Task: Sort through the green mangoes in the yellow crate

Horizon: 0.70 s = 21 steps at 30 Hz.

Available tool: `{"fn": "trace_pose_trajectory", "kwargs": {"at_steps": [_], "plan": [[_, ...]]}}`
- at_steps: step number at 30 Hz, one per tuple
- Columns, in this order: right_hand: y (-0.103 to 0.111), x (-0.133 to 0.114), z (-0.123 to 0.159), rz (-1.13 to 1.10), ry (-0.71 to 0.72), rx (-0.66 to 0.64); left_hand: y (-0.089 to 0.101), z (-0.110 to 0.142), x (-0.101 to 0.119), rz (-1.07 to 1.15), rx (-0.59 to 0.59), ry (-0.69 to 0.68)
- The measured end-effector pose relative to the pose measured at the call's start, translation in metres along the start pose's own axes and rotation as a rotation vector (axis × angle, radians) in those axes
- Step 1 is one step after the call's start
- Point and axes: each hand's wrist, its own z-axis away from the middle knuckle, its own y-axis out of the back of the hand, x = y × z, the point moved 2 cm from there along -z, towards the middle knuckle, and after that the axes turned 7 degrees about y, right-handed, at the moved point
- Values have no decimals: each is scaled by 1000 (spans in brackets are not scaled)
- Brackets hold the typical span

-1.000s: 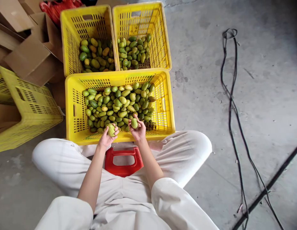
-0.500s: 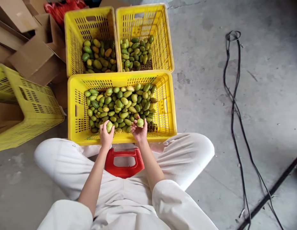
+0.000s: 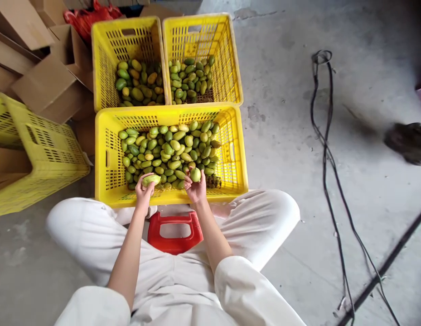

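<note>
My left hand point(image 3: 144, 192) is closed around a pale green mango point(image 3: 151, 179), held lengthwise above the front rim of the near yellow crate point(image 3: 171, 198). A rounder green mango point(image 3: 195, 174) is gripped in the fingertips of my right hand point(image 3: 196, 190), a little to the right and over the same rim. Inside this crate lies a heap of small green and yellowish mangoes point(image 3: 167, 149), partly hidden behind my hands.
Behind stand two more yellow crates, left point(image 3: 103, 81) and right point(image 3: 227, 68), holding mangoes. Another yellow crate point(image 3: 57, 145) and cardboard boxes point(image 3: 47, 86) are at left. Black cable point(image 3: 327, 167) crosses the floor; a dark blurred object point(image 3: 409, 141) is at far right. A red stool point(image 3: 172, 244) is below me.
The mango in my left hand has turned from end-on to lengthwise, and that hand has shifted slightly left. My right hand has tilted its mango a little. A dark blurred object has appeared at far right.
</note>
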Motion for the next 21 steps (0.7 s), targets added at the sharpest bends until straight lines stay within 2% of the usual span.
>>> {"fn": "trace_pose_trajectory", "kwargs": {"at_steps": [3,5,9,13,17,19,21], "plan": [[-1,1,0,30,16,-18,3,-4,-1,148,25,25],[0,2,0,82,32,-23,3,-6,-3,232,47,92],[3,2,0,103,35,23,2,-10,-5,363,-21,224],[3,0,-1,34,-3,-1,1,-10,-3,418,2,239],[5,1,-3,35,36,7,-2,-6,-1,222,-25,176],[9,3,-5,40,46,55,-5,-1,0,-4,-25,98],[12,4,-9,24,54,109,-10,5,1,-280,11,-39]]}}
